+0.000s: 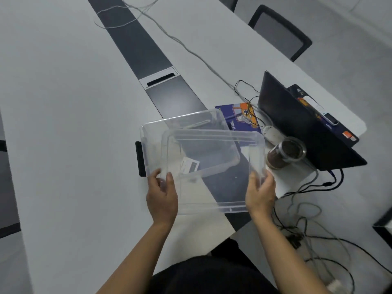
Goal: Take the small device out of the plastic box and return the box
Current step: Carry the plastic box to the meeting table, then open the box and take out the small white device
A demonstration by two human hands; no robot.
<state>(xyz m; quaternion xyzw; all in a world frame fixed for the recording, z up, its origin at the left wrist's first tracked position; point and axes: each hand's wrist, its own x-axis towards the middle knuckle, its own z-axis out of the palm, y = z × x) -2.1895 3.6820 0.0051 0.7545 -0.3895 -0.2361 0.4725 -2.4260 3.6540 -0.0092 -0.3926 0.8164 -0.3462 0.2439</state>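
Note:
A clear plastic box [212, 200] is tilted above the white table, its open top facing me. My left hand [162, 198] grips its near left wall, thumb inside. My right hand [260, 193] grips its near right wall. Through the box I see a white label [189, 165] on its bottom and nothing else inside. A small black device [140, 159] lies on the table just left of the box, partly hidden by its edge.
A dark laptop [301, 126] stands open at the right, with a jar of brown stuff [284, 153] and a blue printed box [237, 115] next to it. Cables [307, 219] trail off the table's right edge. A black chair [280, 32] is at the far right.

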